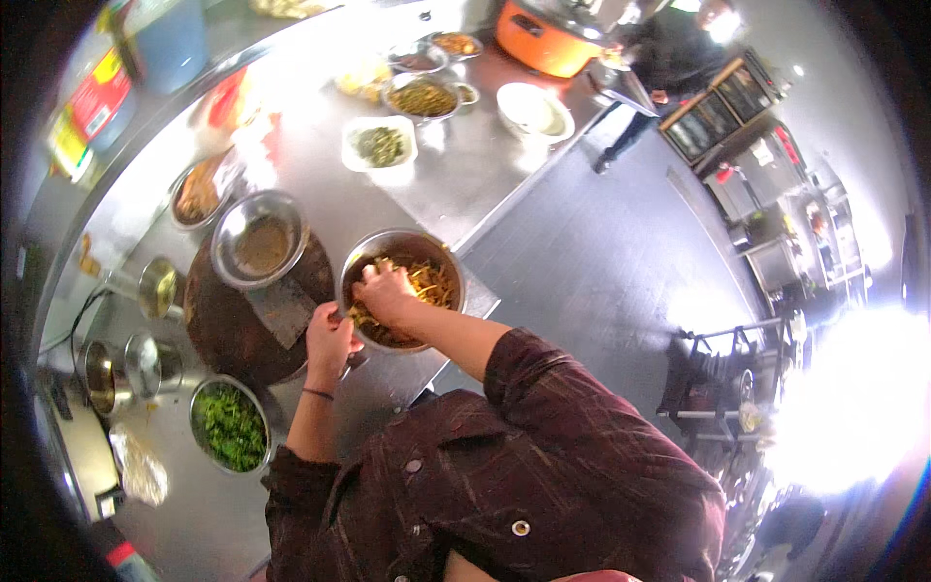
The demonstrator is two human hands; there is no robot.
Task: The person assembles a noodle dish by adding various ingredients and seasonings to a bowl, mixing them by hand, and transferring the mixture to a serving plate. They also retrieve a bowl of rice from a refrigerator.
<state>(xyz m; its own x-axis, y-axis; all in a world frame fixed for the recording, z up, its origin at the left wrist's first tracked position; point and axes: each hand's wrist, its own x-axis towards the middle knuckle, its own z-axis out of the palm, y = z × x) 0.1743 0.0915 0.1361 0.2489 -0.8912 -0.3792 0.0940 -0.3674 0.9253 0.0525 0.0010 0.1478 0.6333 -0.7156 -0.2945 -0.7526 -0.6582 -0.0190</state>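
Observation:
A steel mixing bowl (460, 280) stands near the counter edge in front of me, holding a mix of yellowish shredded food (430, 284). My right hand (385, 293) is inside it, fingers curled into the shreds and fingertips partly hidden. At the bowl's left rim, my left hand (332, 342) grips the edge, thumb towards the food. Beside that hand a cleaver (280, 314) lies flat on a round, dark chopping block (211, 320). A second steel bowl (260, 238) with a brownish substance at its bottom rests on the block's far part.
A bowl of chopped greens (231, 428) sits left of my forearm. Several steel containers (154, 364) line the counter's left side. Farther off are a square white dish (380, 143), a white bowl (534, 113) and an orange cooker (545, 40). Another person (665, 54) stands beyond the counter.

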